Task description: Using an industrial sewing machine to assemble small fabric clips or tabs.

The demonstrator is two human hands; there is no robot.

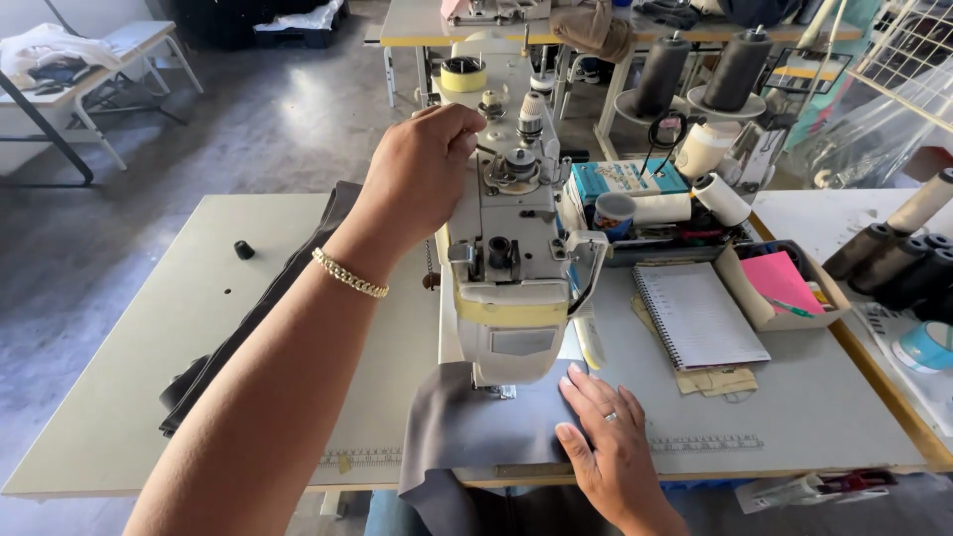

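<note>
**Hands at the sewing machine: fabric under the presser area**

I see the grey fabric [476, 427] lying flat on the table [149, 397], directly in front of and partly beneath the head of the sewing machine [511, 258]. Its near edge hangs over the front rim of the table toward me.

My right hand [611, 447] rests on the fabric, palm down, fingers spread and relaxed, not gripping anything; it lies just to the right of the needle zone. A ring shows on one finger.

My left hand [422, 169] is raised at the top left of the machine head, with the fingers curled in against the upper parts. I cannot tell whether they pinch a thread or a knob there. A gold bracelet [349, 274] sits on that wrist.

A strip of dark fabric [248, 328] runs along the table under my left forearm.

To the right of the machine lie a spiral notebook [700, 318], a pink paper in a cardboard tray [784, 288] and a blue box [625, 179]. Dark thread cones [893, 258] stand at the far right, and two large grey cones [700, 69] behind the machine. A small black knob [243, 250] sits on the left part of the table.
</note>
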